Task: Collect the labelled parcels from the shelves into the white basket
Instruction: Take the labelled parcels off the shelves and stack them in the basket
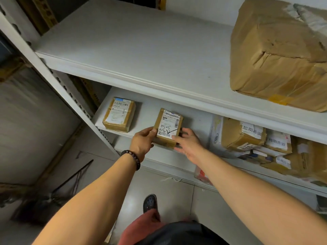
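Observation:
A small brown parcel (168, 128) with a white label and handwritten numbers sits at the front of the second shelf (146, 112). My left hand (143, 141), with a bead bracelet on the wrist, grips its left side. My right hand (189, 145) touches its right front corner, fingers spread along the side. A second small labelled parcel (119, 114) lies to the left on the same shelf. The white basket is not in view.
A large brown taped box (279, 55) fills the right of the upper shelf (132, 50). Several labelled parcels (256, 138) are piled at the right of the second shelf. A white perforated upright (58, 80) stands at left. My foot (150, 203) is on the tiled floor.

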